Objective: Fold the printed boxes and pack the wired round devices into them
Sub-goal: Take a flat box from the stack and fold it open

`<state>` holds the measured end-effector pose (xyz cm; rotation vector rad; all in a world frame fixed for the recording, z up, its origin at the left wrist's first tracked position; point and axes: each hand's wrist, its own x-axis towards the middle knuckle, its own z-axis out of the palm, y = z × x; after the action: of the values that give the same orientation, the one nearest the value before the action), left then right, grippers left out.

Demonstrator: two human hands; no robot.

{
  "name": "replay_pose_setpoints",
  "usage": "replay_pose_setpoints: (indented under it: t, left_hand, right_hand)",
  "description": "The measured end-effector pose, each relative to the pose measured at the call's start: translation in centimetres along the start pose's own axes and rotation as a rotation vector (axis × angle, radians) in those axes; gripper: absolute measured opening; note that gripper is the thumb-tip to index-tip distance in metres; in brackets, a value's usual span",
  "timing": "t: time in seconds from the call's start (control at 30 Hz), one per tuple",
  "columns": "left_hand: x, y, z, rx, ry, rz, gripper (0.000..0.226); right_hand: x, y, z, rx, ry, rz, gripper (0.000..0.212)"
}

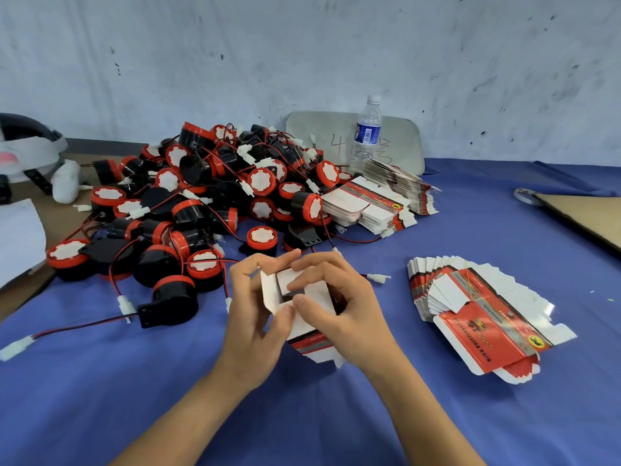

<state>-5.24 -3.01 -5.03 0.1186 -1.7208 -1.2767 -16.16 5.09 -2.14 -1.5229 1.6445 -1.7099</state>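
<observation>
- Tabletop (302, 415), blue cloth cover; scuffed pale wall (302, 55) at 12 o'clock.
- Printed box (311, 343), part-folded, centre; left hand (258, 317) and right hand (339, 307) both pinch its white flaps.
- Wired round devices (208, 196), heaped, 10 o'clock.
- Flat boxes (480, 317), fanned stack, 3 o'clock.
- Water bottle (366, 132), upright, 1 o'clock.

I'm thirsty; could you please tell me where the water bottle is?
Head view: the water bottle stands at the back, right of the device pile, behind the flat boxes.
</observation>
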Motion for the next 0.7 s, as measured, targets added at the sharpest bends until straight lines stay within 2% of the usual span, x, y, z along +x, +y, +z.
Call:
replay_pose_setpoints:
  t: [0.13, 0.3, 0.37, 0.43, 0.5, 0.57, 0.7]
  left_hand:
    - [-0.2, -0.4, 0.1, 0.041, 0.009, 0.016, 0.05]
    - [-0.5, -0.9, -0.1, 0.222, -0.056, 0.064, 0.059]
    - [-0.5, -0.8, 0.0, 0.318, -0.058, 0.1, 0.051]
    - [-0.4, -0.3, 0.3, 0.318, -0.01, 0.074, 0.041]
    - [-0.1, 0.4, 0.9, 0.094, 0.102, -0.118, 0.029]
    - [0.2, 0.7, 1.3, -0.298, 0.192, -0.412, 0.025]
    - [0.2, 0.9, 1.8, -0.674, 0.177, -0.689, 0.049]
  right_hand:
    - [0.1, 0.0, 0.1, -0.07, 0.003, 0.012, 0.013]
    - [0.3, 0.1, -0.4, -0.001, 0.034, 0.04, 0.021]
    - [0.3, 0.2, -0.7, 0.075, 0.039, 0.071, 0.025]
    - [0.3, 0.3, -0.7, 0.1, 0.059, 0.075, 0.026]
    - [0.3, 0.4, -0.4, 0.058, 0.09, 0.037, 0.023]
    - [0.2, 0.7, 0.0, 0.042, 0.109, -0.007, 0.024]
    - [0.0, 0.9, 0.8, 0.072, 0.169, -0.072, 0.033]
